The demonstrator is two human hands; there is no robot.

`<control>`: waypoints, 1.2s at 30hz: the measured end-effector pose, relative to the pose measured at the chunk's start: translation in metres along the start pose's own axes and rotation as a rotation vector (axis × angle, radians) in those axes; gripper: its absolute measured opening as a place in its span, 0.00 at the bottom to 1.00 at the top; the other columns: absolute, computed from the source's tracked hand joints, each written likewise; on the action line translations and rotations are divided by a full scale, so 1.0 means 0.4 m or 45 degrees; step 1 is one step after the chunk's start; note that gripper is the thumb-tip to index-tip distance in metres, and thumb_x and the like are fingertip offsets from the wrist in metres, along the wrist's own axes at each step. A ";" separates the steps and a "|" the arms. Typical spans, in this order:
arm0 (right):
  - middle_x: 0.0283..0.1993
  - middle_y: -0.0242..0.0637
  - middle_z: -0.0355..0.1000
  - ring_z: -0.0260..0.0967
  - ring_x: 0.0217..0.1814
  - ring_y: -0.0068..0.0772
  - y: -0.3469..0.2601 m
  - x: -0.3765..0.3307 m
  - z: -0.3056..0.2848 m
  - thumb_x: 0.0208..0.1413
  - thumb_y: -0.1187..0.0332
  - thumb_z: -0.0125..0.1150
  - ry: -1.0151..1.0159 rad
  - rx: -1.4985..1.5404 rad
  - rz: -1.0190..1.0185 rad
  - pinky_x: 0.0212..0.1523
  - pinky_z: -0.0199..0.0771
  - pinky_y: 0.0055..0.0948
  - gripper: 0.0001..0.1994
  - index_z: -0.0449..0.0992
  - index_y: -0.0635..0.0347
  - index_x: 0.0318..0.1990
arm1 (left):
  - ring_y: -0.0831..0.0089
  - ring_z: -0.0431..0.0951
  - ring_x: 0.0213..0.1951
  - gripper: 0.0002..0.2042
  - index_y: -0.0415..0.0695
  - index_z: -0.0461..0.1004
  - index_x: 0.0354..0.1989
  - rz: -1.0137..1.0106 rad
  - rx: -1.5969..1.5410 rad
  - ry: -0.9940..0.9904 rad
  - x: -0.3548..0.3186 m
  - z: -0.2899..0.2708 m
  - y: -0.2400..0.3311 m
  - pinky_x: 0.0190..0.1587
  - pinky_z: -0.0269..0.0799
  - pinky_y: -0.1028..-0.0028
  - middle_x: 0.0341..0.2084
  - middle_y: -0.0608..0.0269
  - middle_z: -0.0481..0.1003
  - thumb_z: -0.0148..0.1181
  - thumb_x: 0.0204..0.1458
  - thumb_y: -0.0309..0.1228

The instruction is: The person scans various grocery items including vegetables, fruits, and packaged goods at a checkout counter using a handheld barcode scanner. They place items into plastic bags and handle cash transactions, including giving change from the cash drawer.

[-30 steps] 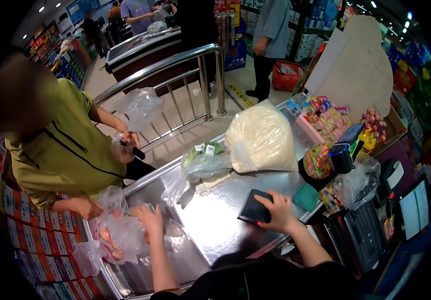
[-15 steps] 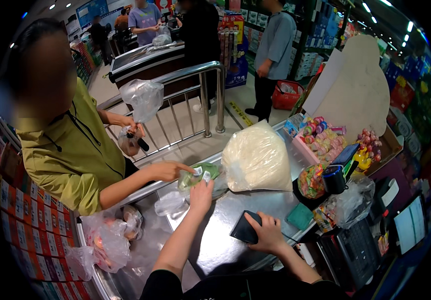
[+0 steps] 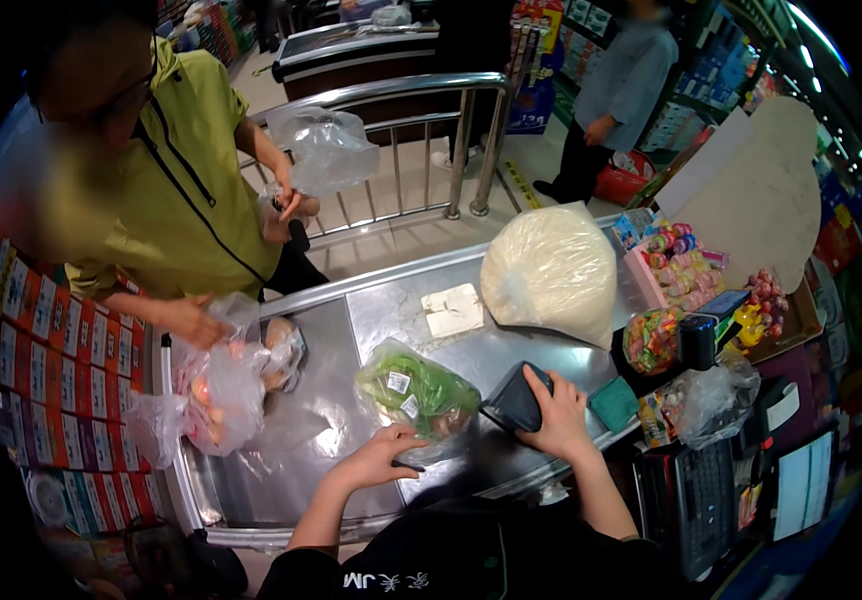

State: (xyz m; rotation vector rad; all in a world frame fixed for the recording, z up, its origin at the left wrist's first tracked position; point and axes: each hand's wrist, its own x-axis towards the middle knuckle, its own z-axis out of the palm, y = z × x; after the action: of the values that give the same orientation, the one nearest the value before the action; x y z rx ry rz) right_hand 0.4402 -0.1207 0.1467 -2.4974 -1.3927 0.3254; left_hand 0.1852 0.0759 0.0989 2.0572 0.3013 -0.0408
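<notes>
On the metal counter, a clear plastic bag of green vegetables with two white labels lies in front of me. My left hand is at the bag's near edge, thumb and fingers apart. In my right hand is a black barcode scanner, its front end beside the bag's right side. Farther back stands a large clear bag of pale grain, with a white card flat on the metal to its left.
Fruit in plastic bags fills the counter's left end, where a person in a yellow-green jacket reaches in. Candy boxes, a green pad and a keyboard sit at right. A steel railing runs beyond the counter.
The vegetable bag has come nearer to me, uncovering the white card. My left hand has drawn back to its near edge. The other person's hand has moved from the vegetables to the fruit bags.
</notes>
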 end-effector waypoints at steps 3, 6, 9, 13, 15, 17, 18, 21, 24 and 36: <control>0.61 0.49 0.54 0.52 0.61 0.52 -0.003 -0.002 -0.001 0.28 0.58 0.74 -0.015 0.005 0.030 0.59 0.48 0.49 0.52 0.53 0.41 0.67 | 0.55 0.62 0.59 0.15 0.51 0.73 0.52 -0.013 -0.260 0.355 -0.007 -0.047 -0.037 0.60 0.60 0.65 0.55 0.54 0.66 0.54 0.56 0.33; 0.61 0.48 0.54 0.51 0.62 0.52 -0.006 -0.002 0.000 0.28 0.58 0.74 -0.027 -0.001 0.056 0.59 0.48 0.49 0.52 0.53 0.39 0.67 | 0.56 0.62 0.60 0.16 0.51 0.73 0.52 0.013 0.341 0.708 0.087 -0.048 -0.104 0.61 0.54 0.57 0.56 0.54 0.66 0.49 0.58 0.38; 0.60 0.47 0.56 0.53 0.62 0.51 -0.010 -0.002 0.004 0.26 0.60 0.75 0.021 0.000 0.023 0.60 0.49 0.47 0.52 0.54 0.40 0.67 | 0.57 0.66 0.55 0.14 0.53 0.76 0.48 -0.014 0.489 0.850 0.219 -0.005 -0.174 0.59 0.53 0.53 0.51 0.57 0.70 0.48 0.58 0.40; 0.60 0.49 0.56 0.53 0.62 0.51 -0.025 -0.012 -0.006 0.27 0.61 0.74 0.120 0.157 0.133 0.60 0.48 0.45 0.52 0.54 0.41 0.67 | 0.60 0.71 0.44 0.12 0.53 0.78 0.39 -0.161 0.637 0.669 0.308 -0.020 -0.149 0.51 0.61 0.55 0.37 0.61 0.74 0.49 0.57 0.41; 0.59 0.48 0.56 0.53 0.61 0.51 -0.065 -0.023 -0.040 0.26 0.62 0.74 0.197 0.288 0.131 0.60 0.49 0.44 0.52 0.54 0.43 0.67 | 0.61 0.71 0.39 0.11 0.53 0.78 0.36 -0.054 0.662 0.647 0.326 -0.032 -0.177 0.47 0.64 0.56 0.33 0.62 0.74 0.49 0.56 0.42; 0.60 0.48 0.56 0.54 0.62 0.51 -0.144 -0.005 -0.079 0.26 0.63 0.73 0.321 0.260 -0.039 0.59 0.49 0.44 0.49 0.58 0.46 0.65 | 0.61 0.70 0.38 0.11 0.53 0.78 0.34 0.014 0.646 0.601 0.315 -0.052 -0.218 0.44 0.65 0.59 0.31 0.62 0.74 0.49 0.56 0.41; 0.60 0.48 0.56 0.53 0.62 0.51 -0.184 0.013 -0.096 0.26 0.63 0.73 0.371 0.198 -0.171 0.59 0.49 0.45 0.49 0.59 0.46 0.65 | 0.60 0.70 0.39 0.11 0.53 0.79 0.34 0.049 0.606 0.568 0.309 -0.067 -0.235 0.43 0.65 0.60 0.32 0.62 0.74 0.50 0.56 0.40; 0.61 0.49 0.55 0.53 0.63 0.50 -0.274 0.090 -0.087 0.25 0.64 0.72 0.411 0.020 -0.579 0.57 0.50 0.49 0.45 0.63 0.41 0.61 | 0.59 0.71 0.41 0.11 0.49 0.78 0.34 0.060 0.699 0.509 0.298 -0.079 -0.244 0.44 0.66 0.61 0.33 0.61 0.74 0.54 0.50 0.39; 0.61 0.49 0.55 0.54 0.62 0.50 -0.329 0.154 -0.029 0.26 0.60 0.72 0.362 -0.180 -0.860 0.55 0.49 0.52 0.40 0.68 0.37 0.58 | 0.59 0.70 0.47 0.16 0.46 0.75 0.42 0.039 0.318 0.549 0.286 -0.086 -0.219 0.49 0.65 0.61 0.40 0.58 0.74 0.58 0.45 0.37; 0.60 0.42 0.59 0.56 0.62 0.42 -0.376 0.265 0.099 0.40 0.61 0.61 0.362 -0.411 -1.306 0.57 0.48 0.45 0.30 0.68 0.27 0.57 | 0.60 0.68 0.53 0.22 0.45 0.70 0.51 0.407 0.067 0.701 0.286 -0.083 -0.232 0.54 0.63 0.62 0.48 0.58 0.71 0.59 0.45 0.38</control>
State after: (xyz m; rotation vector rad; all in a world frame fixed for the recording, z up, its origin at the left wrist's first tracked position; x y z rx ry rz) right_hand 0.3625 0.0505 0.1525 -1.5740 -2.4420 -0.4690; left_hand 0.2712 0.1694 0.0173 2.1160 0.3029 0.7266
